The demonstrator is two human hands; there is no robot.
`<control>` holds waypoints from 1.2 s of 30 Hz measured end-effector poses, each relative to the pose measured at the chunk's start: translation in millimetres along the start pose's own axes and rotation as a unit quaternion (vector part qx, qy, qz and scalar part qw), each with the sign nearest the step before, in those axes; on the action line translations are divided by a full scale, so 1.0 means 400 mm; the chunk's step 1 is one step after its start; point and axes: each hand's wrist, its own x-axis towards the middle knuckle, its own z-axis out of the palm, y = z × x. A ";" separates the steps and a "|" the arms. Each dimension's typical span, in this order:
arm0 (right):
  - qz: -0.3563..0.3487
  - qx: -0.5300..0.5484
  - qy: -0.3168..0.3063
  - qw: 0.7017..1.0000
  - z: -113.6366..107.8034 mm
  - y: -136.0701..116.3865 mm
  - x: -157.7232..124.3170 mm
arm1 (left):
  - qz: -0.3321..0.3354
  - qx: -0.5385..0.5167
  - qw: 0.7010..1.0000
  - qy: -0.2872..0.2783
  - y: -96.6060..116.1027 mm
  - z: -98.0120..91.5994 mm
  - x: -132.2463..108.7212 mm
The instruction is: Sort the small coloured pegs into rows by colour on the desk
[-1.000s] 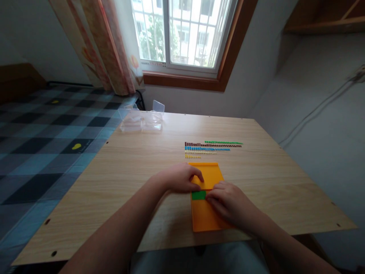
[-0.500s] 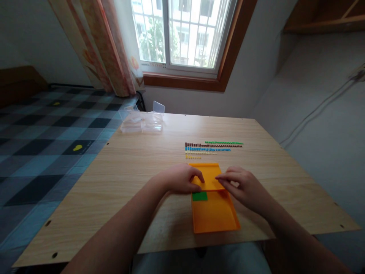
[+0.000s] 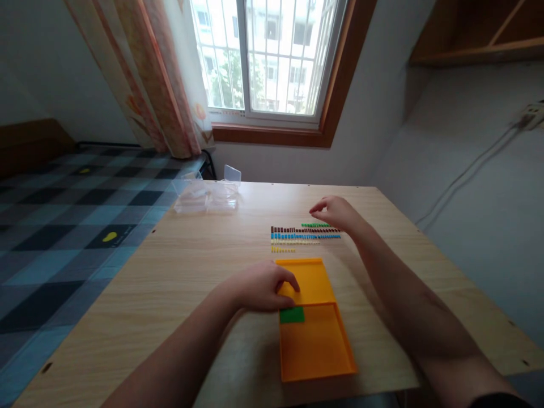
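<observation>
An orange plastic tray with two compartments lies on the table. In its lower compartment a flat green piece sits in the upper left corner. My left hand rests over the tray's left edge by the divider, thumb and index finger curved apart with a gap between them; its other fingers are hidden. My right hand hovers over the far side of the small green pieces, its thumb and index finger slightly apart, with nothing visible between them. My right hand and forearm cover the right ends of the rows.
Rows of small brown pieces, blue pieces, cream pieces and yellow pieces lie beyond the tray. Clear plastic boxes with raised lids stand at the table's far left. A checked bed adjoins the left side.
My right hand has left the tray's upper compartment and moved forward to the green row. My left hand stays on the tray's left edge. The view has tilted up slightly.
</observation>
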 end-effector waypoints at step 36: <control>-0.005 -0.040 -0.005 0.999 0.071 0.018 0.018 | 0.054 0.087 0.931 0.350 -0.062 -0.004 0.010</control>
